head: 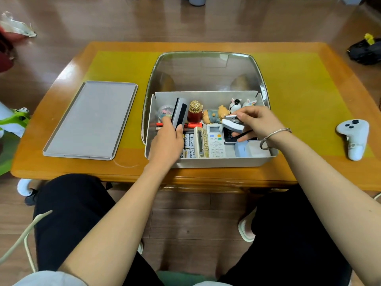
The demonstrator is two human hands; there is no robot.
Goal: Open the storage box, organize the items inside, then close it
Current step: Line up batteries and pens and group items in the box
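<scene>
Sorting under way inside the open storage box (206, 162), which sits mid-counter (288, 100) with its clear lid (206, 67) tipped back behind it. Left hand (167, 141) grips a black-and-silver bar (179, 113) standing nearly upright in the back-left of the box, fingers curled round its lower end, long axis running up and away from the palm. Right hand (255, 122) pinches a small white stapler-like tool (234, 123) above the right half of the box, fingers clamped on its rear, nose pointing left toward the bear figurine (214, 116). Remotes (215, 141) and batteries (189, 145) lie flat, long axes front to back, between the two hands. Likely next: setting the tool down into the right side, directly below the right hand. Grey tray (90, 120) lies left of the box; white controller (354, 137) right.
</scene>
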